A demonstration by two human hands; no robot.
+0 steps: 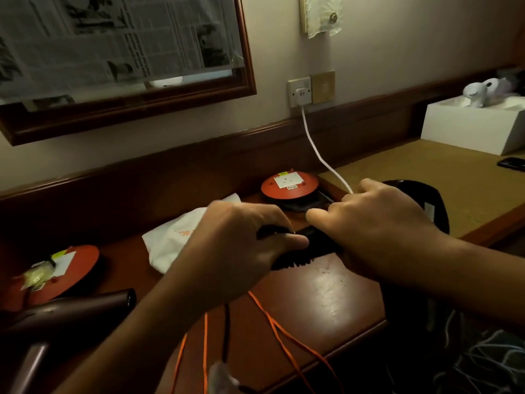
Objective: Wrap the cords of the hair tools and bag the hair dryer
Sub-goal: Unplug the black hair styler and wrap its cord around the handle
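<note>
Orange cords [205, 351] nearest; left hand [244, 245], right hand [377, 226] each curled around black hair tool [321, 241].

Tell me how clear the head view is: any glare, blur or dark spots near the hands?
Head view: dim, warm light; glare patch on the desk below the right hand; left hand slightly motion-blurred; the black tool between them is mostly shadow; dryer at lower left dim; wide-angle lens bows the wall rail.

Orange letters on the white bag [167, 245] read only "ac"; the rest is hidden. Labels on the far orange reel [289, 184], the near orange reel [71, 268] and the newspaper [113, 38] are too blurred to read.
</note>
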